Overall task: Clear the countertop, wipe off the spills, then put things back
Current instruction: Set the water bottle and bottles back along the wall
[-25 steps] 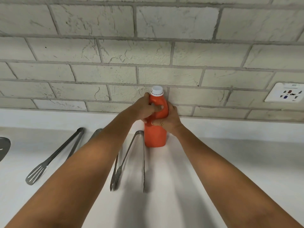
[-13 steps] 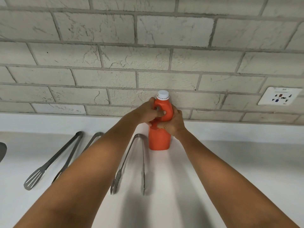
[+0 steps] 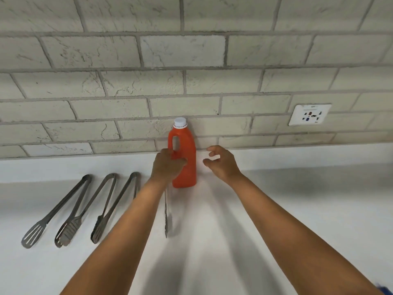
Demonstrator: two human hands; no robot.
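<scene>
An orange bottle (image 3: 187, 158) with a white cap stands upright on the white countertop (image 3: 297, 209), close to the tiled wall. My left hand (image 3: 168, 165) is on its lower left side, fingers curled across the front and thumb just below the handle hole. To the right of the bottle, my right hand (image 3: 221, 162) hovers a short gap away from it, fingers spread and holding nothing.
Three steel tongs (image 3: 89, 207) lie side by side left of my left arm. Another tong arm (image 3: 166, 216) shows just right of that forearm. A wall socket (image 3: 309, 114) sits at the right. A blue edge (image 3: 382, 291) shows at the bottom right corner.
The right hand has let go of the bottle and moved off to the right. The left hand slid down from the handle to the bottle's lower side. The view has pulled back.
</scene>
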